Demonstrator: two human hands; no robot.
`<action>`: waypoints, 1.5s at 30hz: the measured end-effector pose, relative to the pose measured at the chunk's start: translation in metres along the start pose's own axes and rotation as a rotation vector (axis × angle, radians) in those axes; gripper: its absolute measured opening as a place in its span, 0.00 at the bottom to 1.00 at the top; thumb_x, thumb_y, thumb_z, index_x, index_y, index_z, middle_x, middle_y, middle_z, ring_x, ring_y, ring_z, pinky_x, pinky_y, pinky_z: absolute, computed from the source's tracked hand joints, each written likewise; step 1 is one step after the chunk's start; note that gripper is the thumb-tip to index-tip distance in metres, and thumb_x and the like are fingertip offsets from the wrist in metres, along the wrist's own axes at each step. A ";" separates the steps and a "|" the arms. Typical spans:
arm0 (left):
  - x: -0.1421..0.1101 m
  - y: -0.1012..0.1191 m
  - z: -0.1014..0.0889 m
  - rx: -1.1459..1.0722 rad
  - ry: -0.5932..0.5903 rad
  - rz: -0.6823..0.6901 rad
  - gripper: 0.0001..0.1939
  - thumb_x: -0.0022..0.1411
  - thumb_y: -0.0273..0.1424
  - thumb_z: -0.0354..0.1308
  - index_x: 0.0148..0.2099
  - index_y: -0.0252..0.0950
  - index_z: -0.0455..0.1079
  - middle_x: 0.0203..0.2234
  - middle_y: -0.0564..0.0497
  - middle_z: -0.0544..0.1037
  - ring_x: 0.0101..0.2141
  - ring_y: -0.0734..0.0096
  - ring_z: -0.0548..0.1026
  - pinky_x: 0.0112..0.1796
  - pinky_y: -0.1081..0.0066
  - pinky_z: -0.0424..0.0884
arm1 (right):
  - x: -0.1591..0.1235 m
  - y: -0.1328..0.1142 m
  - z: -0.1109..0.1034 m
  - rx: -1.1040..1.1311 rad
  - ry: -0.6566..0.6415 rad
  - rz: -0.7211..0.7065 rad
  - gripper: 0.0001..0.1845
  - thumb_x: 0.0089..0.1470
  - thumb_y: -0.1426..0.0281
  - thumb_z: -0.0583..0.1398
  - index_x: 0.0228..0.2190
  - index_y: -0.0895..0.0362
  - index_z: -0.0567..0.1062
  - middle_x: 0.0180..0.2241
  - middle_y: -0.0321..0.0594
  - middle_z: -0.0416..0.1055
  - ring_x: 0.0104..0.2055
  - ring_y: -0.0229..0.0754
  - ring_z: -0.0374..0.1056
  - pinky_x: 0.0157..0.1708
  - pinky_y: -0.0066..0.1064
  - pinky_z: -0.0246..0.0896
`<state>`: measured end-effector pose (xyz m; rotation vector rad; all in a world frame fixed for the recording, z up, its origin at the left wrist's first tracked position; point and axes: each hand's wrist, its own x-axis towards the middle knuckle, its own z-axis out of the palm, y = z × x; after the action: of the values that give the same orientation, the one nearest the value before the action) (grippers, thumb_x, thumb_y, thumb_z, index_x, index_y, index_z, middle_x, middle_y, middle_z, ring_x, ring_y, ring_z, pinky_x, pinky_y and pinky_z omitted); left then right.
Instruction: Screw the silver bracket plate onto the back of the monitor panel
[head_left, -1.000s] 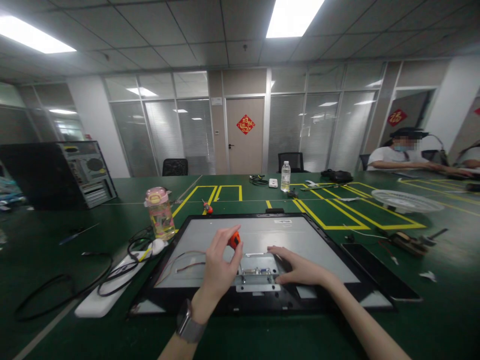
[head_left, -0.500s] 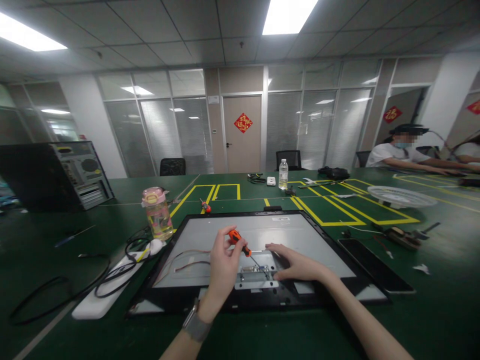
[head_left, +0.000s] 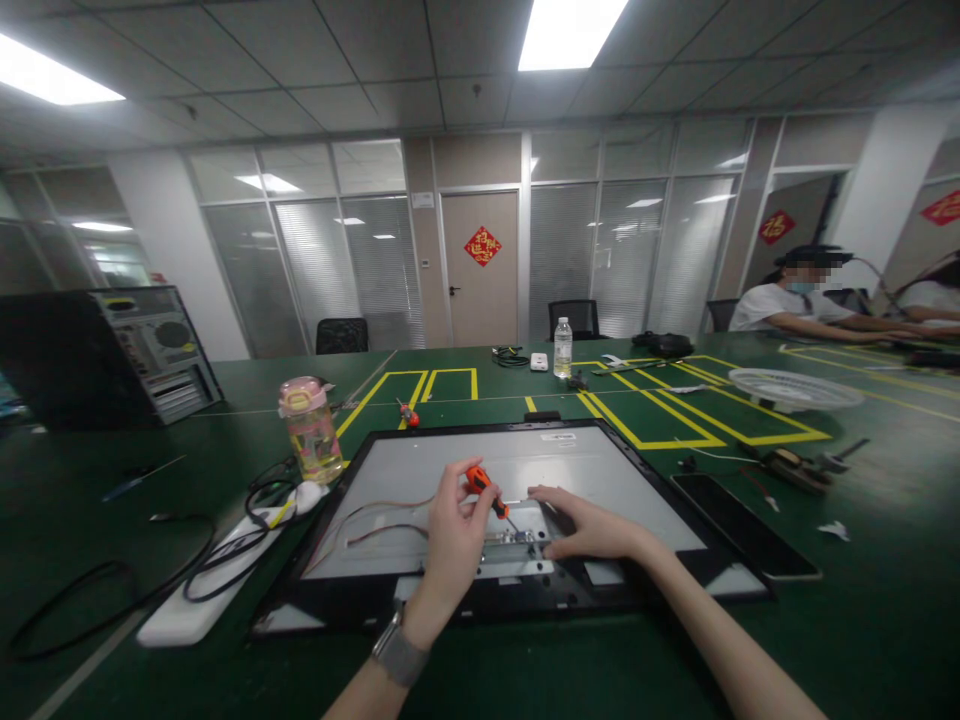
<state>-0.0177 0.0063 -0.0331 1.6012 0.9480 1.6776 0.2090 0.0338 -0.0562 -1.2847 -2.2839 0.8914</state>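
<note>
An orange-and-black screwdriver (head_left: 489, 492) is held in the closed fingers of my left hand (head_left: 456, 525), tilted with its tip down at a metal bracket (head_left: 491, 568). The bracket sits on the back of a flat display panel (head_left: 450, 450), a grey sheet in a black frame. My right hand (head_left: 592, 525) lies at the bracket's right side, thumb and fingers spread apart, touching around its edge. Small hinge-like parts show in the bracket's middle, but the exact contact of the tip is too small to tell. Thin wires (head_left: 375, 535) run over the panel's left half.
Left of the panel are a white power strip (head_left: 176, 615), a black cable (head_left: 67, 640), a pink-lidded bottle (head_left: 311, 435) and a computer case (head_left: 161, 350). On the right lie a black phone-like slab (head_left: 742, 525) and a caliper-like tool (head_left: 806, 465). A person (head_left: 787, 305) sits far right.
My left hand with the screwdriver has shifted slightly right over the bracket. My right hand stays at the same place on it. The view has turned a little.
</note>
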 end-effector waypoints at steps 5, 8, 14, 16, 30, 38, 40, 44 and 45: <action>-0.002 0.000 0.000 0.059 -0.036 0.040 0.16 0.58 0.34 0.58 0.48 0.37 0.64 0.36 0.49 0.73 0.35 0.66 0.77 0.29 0.72 0.76 | 0.001 0.003 0.000 -0.004 0.001 -0.003 0.47 0.41 0.57 0.67 0.59 0.59 0.58 0.63 0.49 0.52 0.64 0.53 0.48 0.63 0.42 0.41; -0.004 0.001 0.001 0.123 -0.077 0.121 0.14 0.60 0.31 0.57 0.48 0.38 0.65 0.40 0.47 0.72 0.38 0.65 0.76 0.29 0.72 0.75 | 0.001 0.005 0.001 -0.005 0.003 -0.017 0.47 0.41 0.57 0.67 0.59 0.57 0.58 0.63 0.48 0.52 0.64 0.53 0.47 0.63 0.42 0.40; -0.007 0.004 0.002 0.207 -0.100 0.217 0.14 0.62 0.31 0.55 0.50 0.40 0.66 0.42 0.47 0.71 0.38 0.66 0.75 0.29 0.72 0.76 | 0.000 0.004 0.001 -0.013 -0.004 -0.017 0.47 0.41 0.56 0.67 0.59 0.57 0.58 0.63 0.48 0.52 0.64 0.53 0.46 0.63 0.43 0.39; -0.006 0.004 0.002 0.222 -0.090 0.217 0.14 0.62 0.31 0.55 0.51 0.40 0.66 0.42 0.48 0.71 0.37 0.67 0.76 0.29 0.72 0.76 | -0.001 0.001 0.000 -0.016 -0.005 -0.013 0.47 0.41 0.57 0.67 0.59 0.59 0.58 0.63 0.49 0.52 0.64 0.53 0.46 0.63 0.43 0.39; 0.003 0.022 -0.001 0.216 -0.262 0.249 0.16 0.66 0.29 0.48 0.55 0.39 0.64 0.45 0.44 0.71 0.42 0.64 0.73 0.41 0.65 0.73 | -0.001 -0.003 -0.001 0.003 -0.009 0.010 0.46 0.41 0.57 0.67 0.59 0.57 0.58 0.63 0.48 0.51 0.64 0.53 0.46 0.63 0.44 0.39; 0.031 0.034 0.019 0.275 -0.347 0.301 0.07 0.59 0.31 0.58 0.41 0.39 0.71 0.31 0.53 0.70 0.28 0.73 0.71 0.30 0.74 0.71 | 0.000 0.000 0.001 0.028 0.007 -0.043 0.45 0.41 0.58 0.66 0.59 0.56 0.59 0.62 0.47 0.54 0.62 0.53 0.51 0.62 0.44 0.44; 0.029 0.032 0.022 0.274 -0.276 0.323 0.09 0.62 0.31 0.53 0.44 0.38 0.70 0.33 0.51 0.70 0.31 0.71 0.71 0.33 0.72 0.70 | 0.001 0.001 0.001 0.027 0.006 -0.036 0.45 0.41 0.58 0.67 0.58 0.56 0.59 0.61 0.47 0.54 0.62 0.53 0.51 0.62 0.44 0.44; 0.019 0.027 0.022 0.243 -0.241 0.378 0.14 0.67 0.29 0.44 0.50 0.37 0.67 0.40 0.47 0.72 0.41 0.67 0.71 0.42 0.67 0.68 | 0.001 0.002 0.001 0.014 0.001 -0.022 0.45 0.41 0.58 0.66 0.59 0.57 0.59 0.62 0.48 0.54 0.63 0.54 0.50 0.62 0.43 0.43; 0.016 0.026 0.021 0.230 -0.235 0.377 0.13 0.67 0.28 0.45 0.50 0.37 0.67 0.40 0.47 0.72 0.41 0.67 0.71 0.42 0.67 0.68 | 0.001 0.001 0.001 0.011 0.002 -0.024 0.45 0.41 0.58 0.66 0.59 0.57 0.58 0.62 0.49 0.54 0.63 0.53 0.50 0.62 0.43 0.43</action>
<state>0.0034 0.0074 -0.0023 2.1887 0.7754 1.6113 0.2089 0.0344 -0.0575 -1.2499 -2.2854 0.8927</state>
